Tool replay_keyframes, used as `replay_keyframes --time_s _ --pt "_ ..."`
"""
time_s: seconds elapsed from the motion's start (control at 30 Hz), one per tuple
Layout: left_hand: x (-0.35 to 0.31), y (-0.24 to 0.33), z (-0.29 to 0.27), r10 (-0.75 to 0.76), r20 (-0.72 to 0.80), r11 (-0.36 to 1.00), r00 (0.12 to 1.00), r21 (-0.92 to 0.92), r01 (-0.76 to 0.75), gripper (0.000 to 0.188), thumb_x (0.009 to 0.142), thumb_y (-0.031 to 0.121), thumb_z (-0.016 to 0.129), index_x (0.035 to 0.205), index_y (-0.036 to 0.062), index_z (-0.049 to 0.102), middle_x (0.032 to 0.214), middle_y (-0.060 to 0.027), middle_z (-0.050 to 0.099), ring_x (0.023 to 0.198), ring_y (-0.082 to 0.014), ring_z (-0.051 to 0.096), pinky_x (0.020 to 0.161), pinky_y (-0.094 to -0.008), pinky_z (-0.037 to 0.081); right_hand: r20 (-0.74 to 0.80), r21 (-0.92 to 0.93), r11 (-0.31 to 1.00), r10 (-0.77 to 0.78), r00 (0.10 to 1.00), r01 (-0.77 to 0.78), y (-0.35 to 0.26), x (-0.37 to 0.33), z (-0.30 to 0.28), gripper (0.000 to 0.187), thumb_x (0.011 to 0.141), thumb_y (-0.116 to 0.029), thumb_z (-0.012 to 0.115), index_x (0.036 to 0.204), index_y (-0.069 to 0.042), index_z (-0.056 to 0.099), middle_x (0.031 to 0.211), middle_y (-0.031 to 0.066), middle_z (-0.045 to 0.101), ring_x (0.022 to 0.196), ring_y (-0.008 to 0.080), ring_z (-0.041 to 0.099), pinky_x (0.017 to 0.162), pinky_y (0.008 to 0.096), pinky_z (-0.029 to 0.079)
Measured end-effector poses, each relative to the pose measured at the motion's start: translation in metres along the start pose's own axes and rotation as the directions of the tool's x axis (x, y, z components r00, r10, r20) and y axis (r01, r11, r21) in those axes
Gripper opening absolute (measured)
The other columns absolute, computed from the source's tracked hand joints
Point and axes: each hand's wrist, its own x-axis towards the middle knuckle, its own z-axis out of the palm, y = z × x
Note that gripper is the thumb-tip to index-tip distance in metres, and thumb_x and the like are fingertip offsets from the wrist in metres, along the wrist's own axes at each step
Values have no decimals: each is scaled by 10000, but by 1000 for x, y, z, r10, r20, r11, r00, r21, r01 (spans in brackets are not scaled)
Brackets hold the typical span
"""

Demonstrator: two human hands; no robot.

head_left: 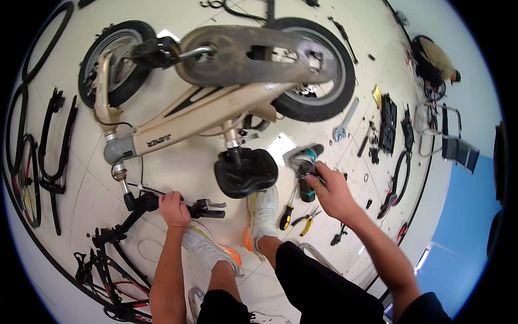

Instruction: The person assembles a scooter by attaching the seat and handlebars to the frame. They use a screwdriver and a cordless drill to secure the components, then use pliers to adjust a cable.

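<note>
A beige folding electric bike [189,116] lies on its side on the floor in front of me. My left hand [174,209] is closed around its black handlebar [145,202], beside the brake lever [210,204]. My right hand [335,195] has thumb and fingers pinched together over a teal and black power drill [306,157] lying on the floor. Whether the fingers grip the drill or a small dark piece is hidden. Between the hands is the bike's black saddle [246,171]. A screwdriver [287,217] and yellow-handled pliers [306,220] lie below the drill.
An adjustable wrench [345,121] and a black tool case [388,123] lie to the right. A black bike frame [110,264] is at lower left, with forks [53,146] above it. A chair [458,148] stands far right, near another person [436,58].
</note>
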Motion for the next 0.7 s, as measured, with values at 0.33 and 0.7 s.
replay_keyframes --time_s 0.33,0.7 --pt "0 -1 0 5 65 998 998 67 -10 194 771 204 399 732 31 476 710 -124 512 699 -333 500 711 -403 356 -198 578 465 877 438 -670 333 -91 127 334 707 -245 725 785 70 648 667 156 642 618 239 608 639 384 492" --pt "-12 -26 3 -6 125 993 992 121 -9 312 844 261 383 874 19 578 754 -110 588 737 -296 502 732 -390 384 -374 322 585 801 467 -745 387 -78 143 420 740 -340 740 837 62 668 753 192 674 749 338 658 724 402 504"
